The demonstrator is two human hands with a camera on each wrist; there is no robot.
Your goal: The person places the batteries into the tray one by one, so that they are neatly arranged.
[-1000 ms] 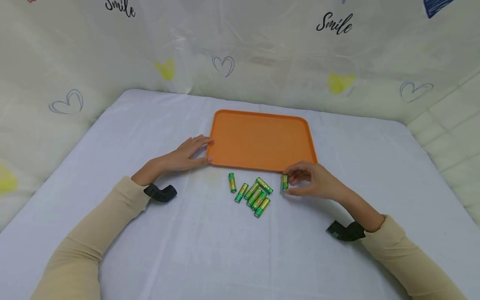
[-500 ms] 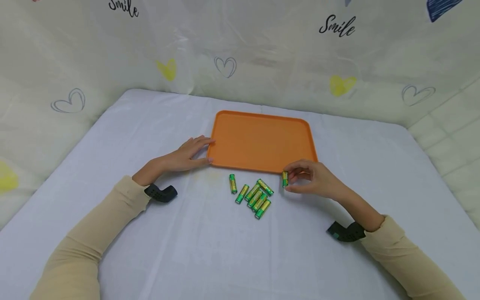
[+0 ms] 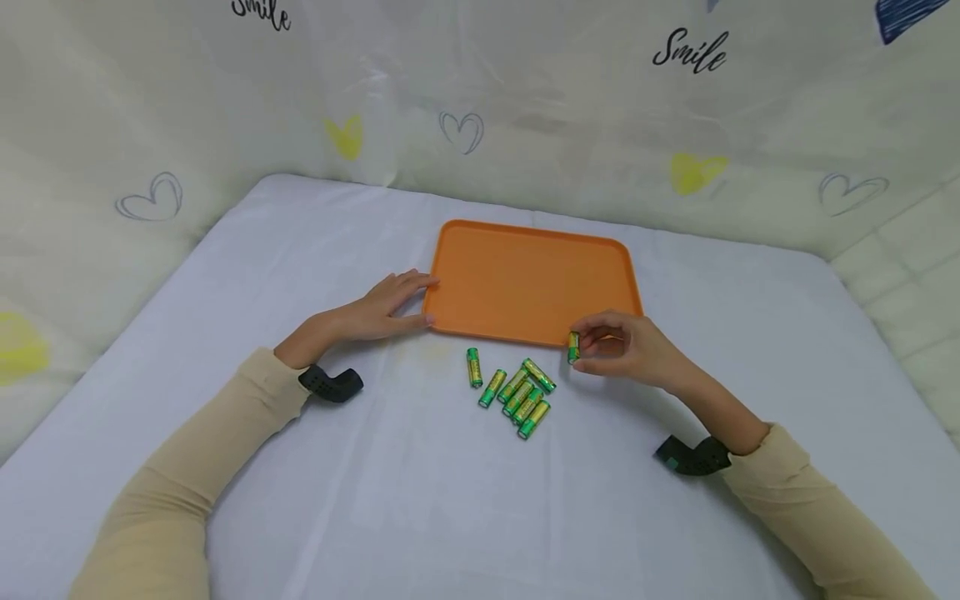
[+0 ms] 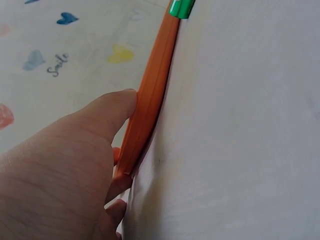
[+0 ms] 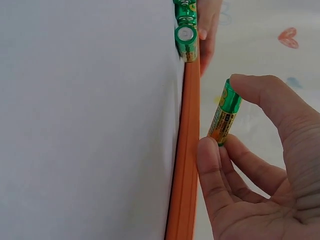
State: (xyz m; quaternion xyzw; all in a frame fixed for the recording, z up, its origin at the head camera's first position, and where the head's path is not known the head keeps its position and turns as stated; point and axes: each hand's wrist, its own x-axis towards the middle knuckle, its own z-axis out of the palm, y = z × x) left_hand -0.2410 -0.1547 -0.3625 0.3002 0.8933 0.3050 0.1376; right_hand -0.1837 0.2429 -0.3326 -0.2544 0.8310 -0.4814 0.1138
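Observation:
In the head view my right hand (image 3: 626, 346) pinches a green and gold battery (image 3: 573, 348) by its two ends between thumb and fingertips. The right wrist view shows this battery (image 5: 225, 114) held off the table, beside the front rim of the orange tray (image 5: 187, 150). My left hand (image 3: 382, 307) rests its extended fingers on the left rim of the tray (image 3: 536, 283), with the thumb (image 4: 122, 107) touching near the front left corner. Several more batteries (image 3: 517, 392) lie loosely grouped on the white cloth in front of the tray.
A white cloth covers the table (image 3: 420, 500). Behind it hangs a pale sheet (image 3: 555, 125) printed with hearts and the word Smile. Each wrist wears a black strap-like device (image 3: 330, 385).
My right hand has raised the pinched battery slightly and moved it toward the tray's front rim. My left hand stays at the tray's left edge. The head view has shifted a little.

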